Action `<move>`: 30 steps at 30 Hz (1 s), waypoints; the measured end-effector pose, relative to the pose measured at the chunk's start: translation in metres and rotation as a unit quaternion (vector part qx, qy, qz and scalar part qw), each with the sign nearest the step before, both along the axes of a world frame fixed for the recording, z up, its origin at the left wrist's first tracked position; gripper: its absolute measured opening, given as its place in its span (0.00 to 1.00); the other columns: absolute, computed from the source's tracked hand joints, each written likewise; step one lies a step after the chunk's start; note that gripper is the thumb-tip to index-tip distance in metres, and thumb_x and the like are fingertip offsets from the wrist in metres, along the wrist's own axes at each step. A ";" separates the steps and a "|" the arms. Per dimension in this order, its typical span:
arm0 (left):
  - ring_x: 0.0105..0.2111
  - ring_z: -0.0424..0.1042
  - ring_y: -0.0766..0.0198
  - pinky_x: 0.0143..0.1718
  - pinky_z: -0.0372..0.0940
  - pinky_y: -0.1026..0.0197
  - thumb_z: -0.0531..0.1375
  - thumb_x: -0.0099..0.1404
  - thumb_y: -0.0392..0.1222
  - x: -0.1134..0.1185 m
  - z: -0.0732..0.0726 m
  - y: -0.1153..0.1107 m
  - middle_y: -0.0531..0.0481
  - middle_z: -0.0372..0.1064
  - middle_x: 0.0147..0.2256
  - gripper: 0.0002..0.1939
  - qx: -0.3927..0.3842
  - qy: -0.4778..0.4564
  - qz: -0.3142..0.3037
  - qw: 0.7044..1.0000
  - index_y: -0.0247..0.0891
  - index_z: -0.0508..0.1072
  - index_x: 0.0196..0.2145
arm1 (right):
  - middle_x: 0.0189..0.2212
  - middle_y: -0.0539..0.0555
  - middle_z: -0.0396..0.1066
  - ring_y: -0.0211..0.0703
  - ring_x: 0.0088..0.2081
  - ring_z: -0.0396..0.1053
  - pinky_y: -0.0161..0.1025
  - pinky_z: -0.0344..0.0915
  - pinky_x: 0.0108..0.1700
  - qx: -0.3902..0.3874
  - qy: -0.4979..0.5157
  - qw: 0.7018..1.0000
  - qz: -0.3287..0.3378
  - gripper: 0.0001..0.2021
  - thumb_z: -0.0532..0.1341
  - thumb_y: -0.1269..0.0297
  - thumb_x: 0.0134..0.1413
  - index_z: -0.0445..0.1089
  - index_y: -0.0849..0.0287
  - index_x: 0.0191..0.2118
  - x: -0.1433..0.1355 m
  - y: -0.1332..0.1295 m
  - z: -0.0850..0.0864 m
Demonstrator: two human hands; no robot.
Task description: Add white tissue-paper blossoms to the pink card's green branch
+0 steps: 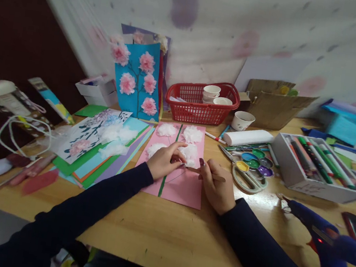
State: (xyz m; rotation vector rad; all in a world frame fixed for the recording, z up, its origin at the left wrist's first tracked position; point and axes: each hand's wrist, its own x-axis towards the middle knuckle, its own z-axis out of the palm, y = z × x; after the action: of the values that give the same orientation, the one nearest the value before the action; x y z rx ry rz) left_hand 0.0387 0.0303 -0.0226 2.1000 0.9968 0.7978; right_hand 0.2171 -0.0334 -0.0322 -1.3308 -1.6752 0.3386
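A pink card (185, 194) lies flat before me, with a green stem strip down it and several white cotton tufts (193, 134) on it. My right hand (219, 190) is closed around a thin brown stick (219, 178), whose tip points left at the lower right tuft. Over the card's middle, my left hand (165, 162) has its thumb and fingers bent together beside that same tuft. Whatever lies between those fingertips is too small to make out. Thin pencil-like lines run from the stem on the card.
Scissors (249, 179), a paint palette (255, 163) and a marker box (319, 188) stand right; a blue glue gun (319, 237) lies nearer. Behind are a red basket (201, 112) and a blue flower picture (139, 77). Coloured papers (117, 164) and loose cotton (116, 136) are left.
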 end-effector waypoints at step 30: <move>0.52 0.69 0.58 0.53 0.63 0.52 0.51 0.54 0.23 -0.021 0.000 -0.028 0.39 0.70 0.50 0.28 0.115 0.072 -0.037 0.990 0.34 0.60 0.53 | 0.07 0.47 0.55 0.32 0.10 0.53 0.32 0.48 0.13 -0.009 0.333 0.940 -0.070 0.25 0.51 0.54 0.58 0.60 0.57 0.12 0.007 0.002 0.012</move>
State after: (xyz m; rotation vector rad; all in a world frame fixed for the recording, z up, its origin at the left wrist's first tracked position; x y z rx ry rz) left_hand 0.0180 0.0020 -0.0224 2.4067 0.9316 0.7613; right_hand 0.2244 -0.0312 -0.0199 -1.1629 -1.0063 0.6386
